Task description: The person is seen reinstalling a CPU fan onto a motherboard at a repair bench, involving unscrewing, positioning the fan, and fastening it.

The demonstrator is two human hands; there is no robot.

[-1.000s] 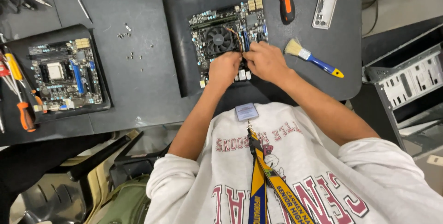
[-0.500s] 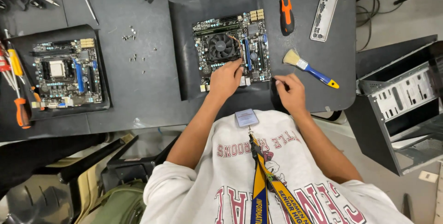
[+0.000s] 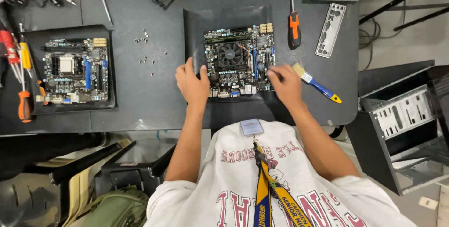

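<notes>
Since hands spread apart off board centre, your left hand (image 3: pixel 191 83) now flat, fingers released, on mat (image 3: pixel 196 35); right hand (image 3: pixel 286 84) fingers touch motherboard (image 3: pixel 239 61) edge, grip unclear.

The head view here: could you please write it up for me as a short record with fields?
Left hand: left hand rests flat on the black mat, at the left edge of the motherboard
Right hand: right hand at the board's right edge, fingers touching it
Board: flat on the mat, fan on top
Right of board: paintbrush, orange-handled screwdriver, metal port plate
Left of board: loose screws, second motherboard
</notes>
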